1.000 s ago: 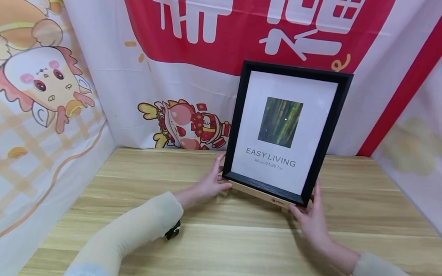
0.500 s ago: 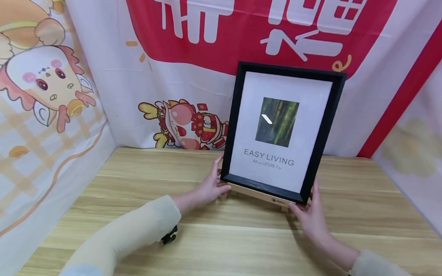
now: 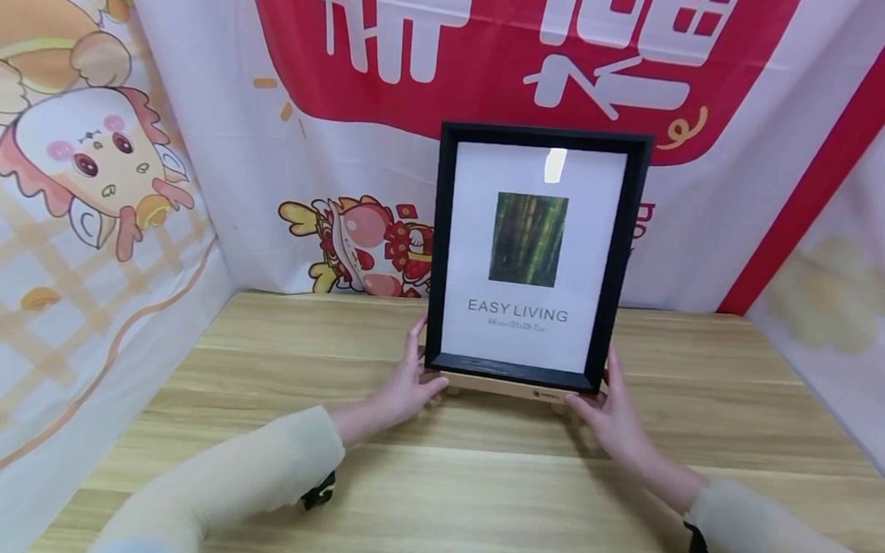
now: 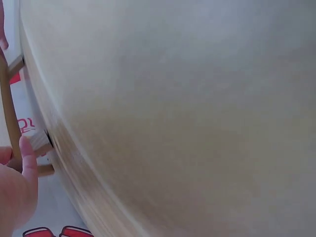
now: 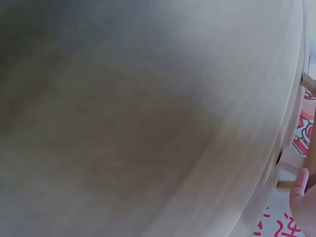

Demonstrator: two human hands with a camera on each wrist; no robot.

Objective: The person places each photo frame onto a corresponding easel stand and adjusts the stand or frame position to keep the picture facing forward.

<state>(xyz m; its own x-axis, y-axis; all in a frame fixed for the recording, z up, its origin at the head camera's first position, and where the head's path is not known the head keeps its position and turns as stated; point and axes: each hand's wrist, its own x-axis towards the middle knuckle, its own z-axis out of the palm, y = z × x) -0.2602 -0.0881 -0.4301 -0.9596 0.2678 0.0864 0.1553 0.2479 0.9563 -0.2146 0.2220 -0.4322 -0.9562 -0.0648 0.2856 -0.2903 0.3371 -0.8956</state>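
A black picture frame [image 3: 527, 239] with a white sheet and a small bamboo picture stands leaning back on the ledge of a small wooden easel [image 3: 493, 385]. My left hand [image 3: 404, 389] grips the ledge's left end, thumb in front and fingers going behind. At the right end, my right hand [image 3: 619, 425] holds the ledge the same way. Low in the left wrist view, the left hand [image 4: 17, 197] is at the wooden bar, close to the easel's short feet. Only part of the right hand [image 5: 305, 202] shows in the right wrist view. The frame hides the easel's back.
The wood-grain table [image 3: 431, 493] extends in front of the easel and to both sides. Behind it hangs a white and red printed cloth [image 3: 373, 164]. Cloth walls [image 3: 95, 317] with cartoon prints border the left and right sides.
The easel and picture frame have shifted left and turned, so the frame's tilt has lessened and it now stands nearly straight. Both hands have moved left with it, keeping their grip.
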